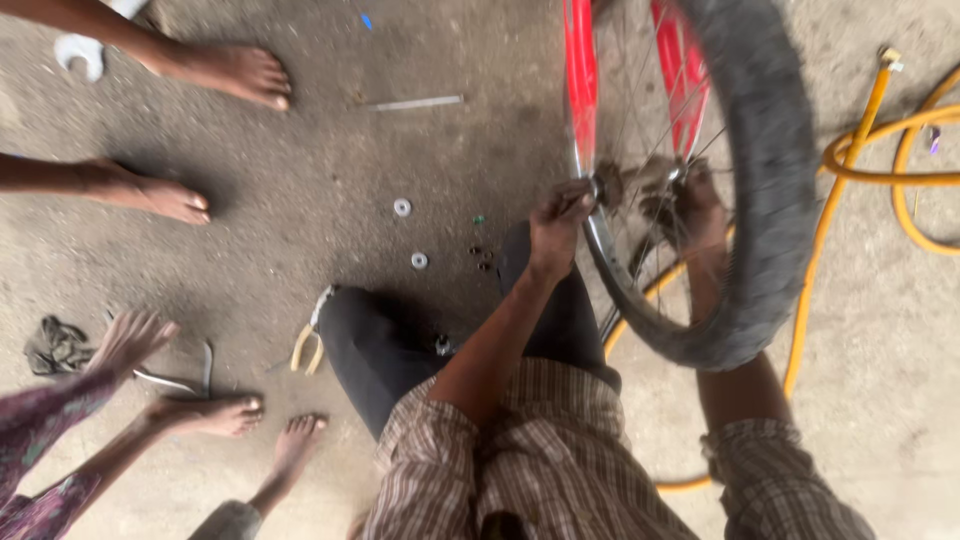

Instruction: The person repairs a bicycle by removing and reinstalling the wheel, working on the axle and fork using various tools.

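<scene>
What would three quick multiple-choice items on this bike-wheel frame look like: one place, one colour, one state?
1. Where do the two metal washers lie?
A. on the ground to the left of the wheel
B. on the tyre
C. in the left hand

2. What colour is the hose on the ground?
A. green
B. yellow
C. black

3. How does the left hand stand?
A. flat on the ground
B. open in the air, away from the wheel
C. closed at the wheel's hub

Answers:
1. A: both washers sit on the bare ground, apart from the wheel.
2. B: the hose runs yellow past the tyre.
3. C: its fingers are bunched at the hub beside the red fork; the right hand is at the hub's other side.
</scene>
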